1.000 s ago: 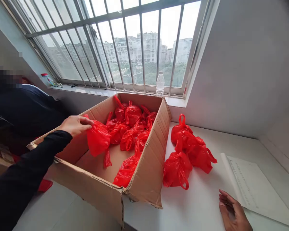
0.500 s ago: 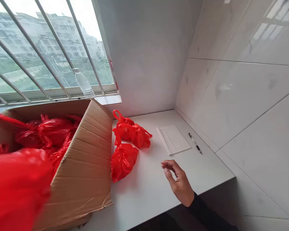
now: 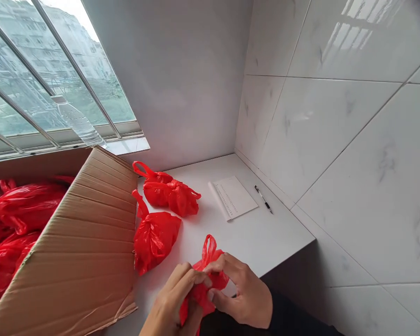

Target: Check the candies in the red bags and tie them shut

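Observation:
Near the front edge of the white table, both my hands are closed on one red plastic bag (image 3: 208,305). My left hand (image 3: 177,296) grips it from the left, fingers curled. From the right, my right hand (image 3: 243,291) pinches the bag between thumb and fingers. A loop handle of it sticks up beyond my fingers, and my hands hide much of the rest. Beyond my left hand, a tied red bag (image 3: 157,238) rests against the cardboard box. Further back, more red bags (image 3: 171,191) lie bunched together on the table.
An open cardboard box (image 3: 87,238) holding several red bags (image 3: 31,205) stands at the left. On the white table (image 3: 283,238) lie a written-on notepad (image 3: 234,198) and a pen (image 3: 263,199). A clear bottle (image 3: 79,120) leans by the barred window. Tiled wall (image 3: 343,154) borders the right side.
The red bag at the lower left has come over to the table's front, with my left hand now in view on it. My right hand has closed on it too. The view has shifted right.

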{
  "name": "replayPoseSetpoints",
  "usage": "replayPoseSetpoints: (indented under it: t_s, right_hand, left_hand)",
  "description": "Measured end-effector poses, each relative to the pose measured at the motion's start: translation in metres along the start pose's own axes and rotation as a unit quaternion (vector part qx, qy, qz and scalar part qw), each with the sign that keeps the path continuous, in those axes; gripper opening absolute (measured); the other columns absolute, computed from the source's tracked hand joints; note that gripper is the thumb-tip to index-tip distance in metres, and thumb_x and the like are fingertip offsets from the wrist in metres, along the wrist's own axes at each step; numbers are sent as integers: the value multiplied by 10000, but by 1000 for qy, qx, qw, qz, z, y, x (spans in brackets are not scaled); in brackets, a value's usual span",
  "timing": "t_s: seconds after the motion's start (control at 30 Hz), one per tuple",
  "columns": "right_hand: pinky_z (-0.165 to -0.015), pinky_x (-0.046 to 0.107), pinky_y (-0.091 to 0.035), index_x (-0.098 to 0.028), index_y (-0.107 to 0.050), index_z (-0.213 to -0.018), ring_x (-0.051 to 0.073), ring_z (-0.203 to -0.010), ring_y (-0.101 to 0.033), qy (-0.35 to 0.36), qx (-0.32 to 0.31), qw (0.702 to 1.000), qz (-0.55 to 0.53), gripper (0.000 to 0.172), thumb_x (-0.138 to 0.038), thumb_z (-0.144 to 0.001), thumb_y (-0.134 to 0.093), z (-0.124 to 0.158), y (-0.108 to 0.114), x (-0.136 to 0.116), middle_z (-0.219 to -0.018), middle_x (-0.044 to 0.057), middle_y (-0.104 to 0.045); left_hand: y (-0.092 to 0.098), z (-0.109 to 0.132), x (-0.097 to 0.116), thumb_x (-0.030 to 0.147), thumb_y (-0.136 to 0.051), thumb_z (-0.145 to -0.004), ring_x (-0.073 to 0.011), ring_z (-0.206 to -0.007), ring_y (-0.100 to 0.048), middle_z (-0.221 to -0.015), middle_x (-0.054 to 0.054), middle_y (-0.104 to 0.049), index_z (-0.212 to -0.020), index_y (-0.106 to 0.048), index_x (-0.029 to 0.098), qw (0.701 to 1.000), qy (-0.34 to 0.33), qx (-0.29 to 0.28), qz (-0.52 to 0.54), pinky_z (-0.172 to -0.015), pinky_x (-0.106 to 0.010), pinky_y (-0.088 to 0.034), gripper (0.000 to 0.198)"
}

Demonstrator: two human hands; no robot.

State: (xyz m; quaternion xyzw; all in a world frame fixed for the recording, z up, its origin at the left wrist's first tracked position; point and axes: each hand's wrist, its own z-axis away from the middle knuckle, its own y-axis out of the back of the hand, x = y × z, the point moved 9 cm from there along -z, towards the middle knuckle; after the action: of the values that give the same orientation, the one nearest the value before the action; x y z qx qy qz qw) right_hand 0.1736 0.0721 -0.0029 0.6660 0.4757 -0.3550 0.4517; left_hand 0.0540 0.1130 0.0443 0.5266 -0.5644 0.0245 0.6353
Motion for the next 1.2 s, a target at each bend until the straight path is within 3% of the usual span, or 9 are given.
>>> replayPoseSetpoints:
  t_s: [0.2,0.3,0.43,0.53,0.6,0.77,0.87,1.0,1.2]
  right_hand:
    - [-829,268,-495,-247,-678,-1072,146,-866,-642,-91,9,996,5,189,-204,-890,-656,-2,10,37,-949,-5,-688]
    - [-849,279,-501,-241,-675,-1068,150,-873,-647,-106,5,994,6,179,-197,-897,-645,-3,12,42,-952,-4,-700]
    - [-860,294,-506,-238,-678,-1060,163,-909,-656,-112,9,993,17,148,-225,-932,-603,0,19,49,-984,11,-711]
    - [-849,313,-507,-242,-667,-1020,175,-904,-655,-148,56,987,28,129,-272,-966,-554,6,39,63,-956,16,-705]
    - [-895,346,-496,-245,-653,-998,197,-960,-637,-160,88,982,49,128,-296,-970,-539,8,54,68,-985,28,-687]
    - [-1033,408,-445,-276,-567,-1262,233,-1150,-553,-139,34,987,78,376,-360,-906,-652,2,44,59,-1179,46,-623]
    - [-934,382,-482,-264,-619,-1168,225,-1015,-572,-112,3,989,99,288,-377,-907,-663,-4,30,49,-1030,31,-646]
    - [-828,334,-499,-232,-620,-986,199,-887,-609,-162,63,983,62,162,-380,-974,-558,-1,45,60,-923,25,-652]
    - [-979,423,-496,-265,-521,-1251,246,-1137,-589,-160,139,976,52,303,-339,-962,-574,16,65,46,-1241,75,-596]
  left_hand:
    - [-7,5,-42,234,-499,-990,-213,-1153,-636,-1274,-85,-623,-1296,-597,305,997,28,28,-66,-961,-301,-539,328]
    - [-7,12,-59,251,-538,-978,-224,-1193,-622,-1280,-80,-634,-1299,-593,301,993,35,69,-95,-993,-330,-530,330]
    - [-3,24,-79,312,-618,-939,-214,-979,-669,-990,-27,-706,-983,-691,273,987,72,115,-86,-832,-300,-560,94]
    - [10,40,-97,350,-598,-956,-182,-808,-674,-904,-16,-692,-994,-666,259,976,134,155,-78,-564,-232,-510,120]
    - [21,53,-106,385,-593,-960,-179,-806,-683,-922,-18,-696,-1035,-654,254,960,180,204,-66,-549,-231,-503,163]
    - [11,48,-86,354,-671,-912,-244,-1228,-583,-1309,-60,-617,-1336,-574,285,966,129,215,-66,-1016,-357,-476,440]
    - [3,39,-74,303,-715,-880,-232,-1124,-611,-1164,-35,-671,-1184,-683,295,969,88,217,-77,-988,-352,-478,306]
    - [18,51,-84,293,-642,-940,-198,-911,-635,-943,-8,-687,-998,-696,257,950,129,281,-55,-867,-318,-486,87]
    - [32,68,-80,297,-575,-979,-217,-1100,-586,-1167,-38,-620,-1103,-661,257,932,176,315,-17,-975,-348,-424,156]
